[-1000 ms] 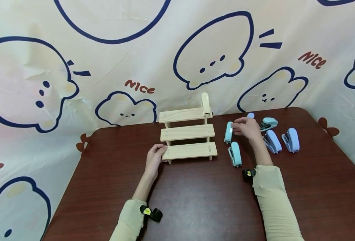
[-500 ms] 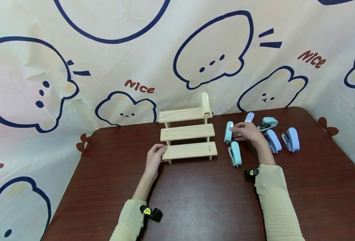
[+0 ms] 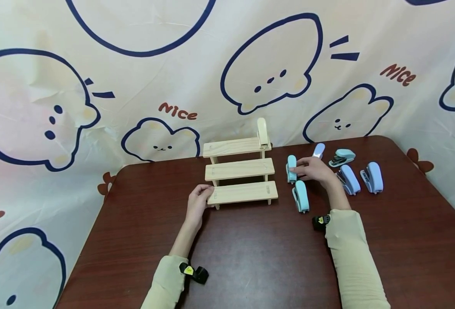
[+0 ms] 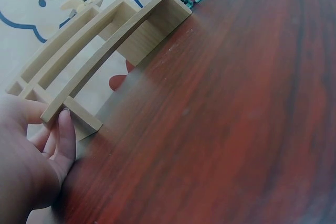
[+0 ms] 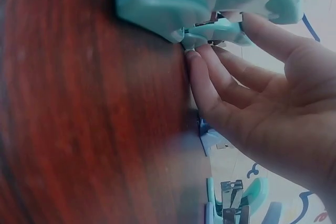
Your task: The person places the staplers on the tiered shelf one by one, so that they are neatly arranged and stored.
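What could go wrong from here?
The cream stapler sits at the very right end of the top step, so a jolt might knock it off.

The left hand grips the wooden rack at the lowest step's left end; a tug there could shift the whole rack.

The front teal stapler lies close to the rear teal stapler that the right hand touches, so it may get nudged.
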The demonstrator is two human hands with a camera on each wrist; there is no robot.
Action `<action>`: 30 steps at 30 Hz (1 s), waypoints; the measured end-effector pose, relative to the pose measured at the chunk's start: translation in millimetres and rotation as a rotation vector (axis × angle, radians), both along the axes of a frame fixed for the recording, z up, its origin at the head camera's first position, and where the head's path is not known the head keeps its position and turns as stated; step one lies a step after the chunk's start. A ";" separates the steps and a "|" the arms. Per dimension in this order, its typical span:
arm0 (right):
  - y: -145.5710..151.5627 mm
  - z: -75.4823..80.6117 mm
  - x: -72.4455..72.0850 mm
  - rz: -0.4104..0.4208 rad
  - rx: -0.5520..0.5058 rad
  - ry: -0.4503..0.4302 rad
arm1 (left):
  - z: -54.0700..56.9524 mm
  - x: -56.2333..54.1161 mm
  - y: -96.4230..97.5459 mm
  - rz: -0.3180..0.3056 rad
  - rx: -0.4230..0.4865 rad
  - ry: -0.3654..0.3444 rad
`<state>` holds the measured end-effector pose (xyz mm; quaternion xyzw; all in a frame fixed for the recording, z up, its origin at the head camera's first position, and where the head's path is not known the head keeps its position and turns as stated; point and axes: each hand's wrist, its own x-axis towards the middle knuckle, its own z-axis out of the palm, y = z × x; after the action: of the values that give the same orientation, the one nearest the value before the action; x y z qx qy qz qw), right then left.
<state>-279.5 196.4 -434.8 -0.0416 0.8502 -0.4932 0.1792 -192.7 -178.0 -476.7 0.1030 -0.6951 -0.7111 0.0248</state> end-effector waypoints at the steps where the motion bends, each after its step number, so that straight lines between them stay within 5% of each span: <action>1: -0.3 0.3 0.3 0.005 -0.003 0.003 | -0.1 -0.1 -0.1 0.000 0.001 0.001; 12: -2.4 -1.1 -0.6 -0.022 0.024 0.108 | -0.3 0.6 -0.3 0.004 0.010 0.003; 30: -3.9 -0.3 1.4 0.040 0.080 0.123 | 0.6 1.6 -0.7 -0.007 -0.004 -0.001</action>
<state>-278.2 192.5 -435.1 -0.0816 0.8776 -0.4518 0.1377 -191.1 -178.7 -476.1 0.1010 -0.6968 -0.7098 0.0221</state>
